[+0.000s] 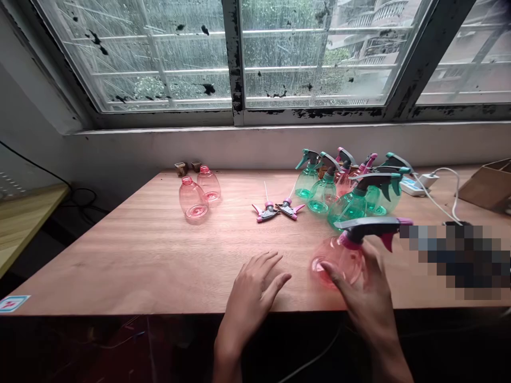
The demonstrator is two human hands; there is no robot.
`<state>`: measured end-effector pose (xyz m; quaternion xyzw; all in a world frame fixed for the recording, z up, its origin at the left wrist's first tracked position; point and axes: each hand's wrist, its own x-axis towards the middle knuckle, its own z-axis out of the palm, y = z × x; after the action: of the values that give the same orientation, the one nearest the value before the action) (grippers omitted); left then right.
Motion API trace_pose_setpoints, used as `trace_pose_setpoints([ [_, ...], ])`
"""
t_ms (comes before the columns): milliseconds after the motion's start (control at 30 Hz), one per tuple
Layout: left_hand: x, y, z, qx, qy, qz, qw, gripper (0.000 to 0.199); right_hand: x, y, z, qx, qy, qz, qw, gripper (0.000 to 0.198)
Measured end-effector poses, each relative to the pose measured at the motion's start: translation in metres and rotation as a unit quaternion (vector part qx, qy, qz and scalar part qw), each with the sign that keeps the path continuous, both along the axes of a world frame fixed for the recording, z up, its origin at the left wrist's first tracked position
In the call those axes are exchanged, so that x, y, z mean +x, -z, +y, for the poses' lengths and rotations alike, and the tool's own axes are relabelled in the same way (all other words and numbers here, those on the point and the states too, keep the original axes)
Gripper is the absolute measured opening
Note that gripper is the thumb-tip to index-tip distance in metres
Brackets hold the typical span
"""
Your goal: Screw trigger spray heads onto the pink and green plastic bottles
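My right hand [369,287] is wrapped around the body of a clear pink spray bottle [335,260], which has a grey and pink trigger head on top. Near the table's front edge, my left hand [255,284] holds nothing, its fingers stretched out and the thumb apart. Two loose pink and grey trigger heads [267,211] with thin tubes lie on the table beyond it. At the left stand two pink bottles [194,199] without heads. Behind my right hand, several green spray bottles [347,207] and pink ones with heads fitted stand close together.
The wooden table [131,250] runs along a wall under a window. At the right are a white power strip [417,185] with cables and a brown cardboard box [487,186]. A sticker [14,304] marks the front left corner. Two small brown objects [181,169] sit at the back left.
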<state>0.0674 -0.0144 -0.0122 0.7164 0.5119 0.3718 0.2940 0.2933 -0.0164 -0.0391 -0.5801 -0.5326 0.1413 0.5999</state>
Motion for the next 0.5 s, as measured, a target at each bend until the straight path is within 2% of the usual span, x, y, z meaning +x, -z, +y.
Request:
trace_pose_setpoints([
  [100, -0.001, -0.001, -0.001, -0.002, -0.006, -0.015, 1.0, 0.038, 0.037, 0.001, 0.011, -0.002, 0.17, -0.062, 0.984, 0.088],
  [200, -0.002, 0.0, -0.001, -0.002, -0.013, -0.032, 0.999, 0.035, 0.074, -0.002, 0.031, -0.047, 0.233, -0.115, 0.965, 0.096],
  [300, -0.002, 0.0, 0.0, -0.002, -0.016, -0.033, 0.999, 0.033, 0.105, -0.012, 0.062, -0.105, 0.235, -0.157, 0.954, 0.094],
  [400, -0.003, -0.001, 0.0, 0.0, -0.012, -0.028, 1.0, 0.034, 0.124, -0.023, 0.095, -0.149, 0.206, -0.194, 0.948, 0.094],
  [500, -0.003, -0.003, -0.001, -0.011, -0.008, -0.012, 1.0, 0.035, 0.135, -0.026, 0.119, -0.161, 0.179, -0.222, 0.945, 0.091],
])
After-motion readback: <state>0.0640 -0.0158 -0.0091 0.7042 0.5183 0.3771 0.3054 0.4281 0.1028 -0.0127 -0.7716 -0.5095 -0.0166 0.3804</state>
